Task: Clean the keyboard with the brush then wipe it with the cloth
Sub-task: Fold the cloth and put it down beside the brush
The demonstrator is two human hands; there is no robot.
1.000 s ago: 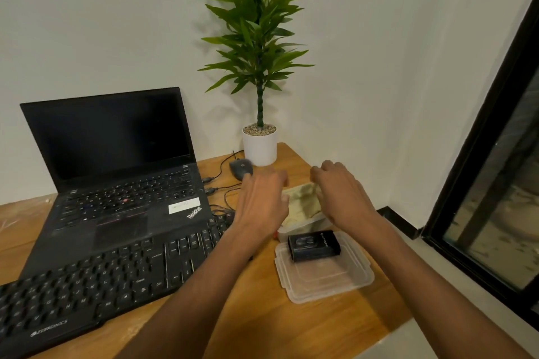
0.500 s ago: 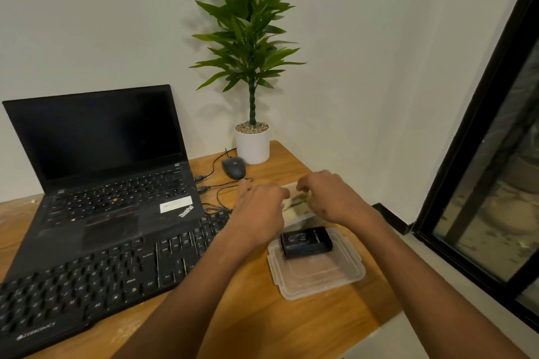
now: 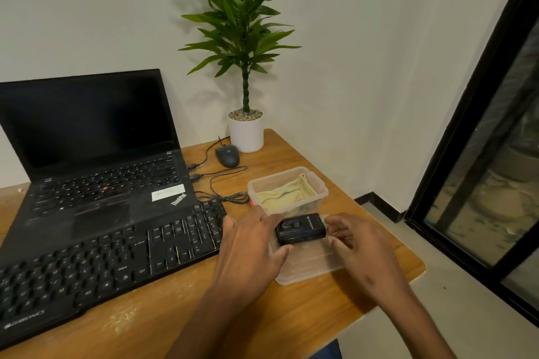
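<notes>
Single head-worn wide-angle view, looking forward and down from above the near edge of the surface point(image 3: 163, 320). Both hands point(image 3: 248, 253) sit close, at lower centre. The keyboard point(image 3: 96, 265) fills the lower left; the wall and plant point(image 3: 242, 26) close the far side.

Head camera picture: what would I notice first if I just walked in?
Probably the tall green potted plant in the desk's far corner. Next, the two hands: the left hand and right hand flank a small black case sitting on a clear plastic lid. Left of them lies a black keyboard, before an open laptop.
</notes>
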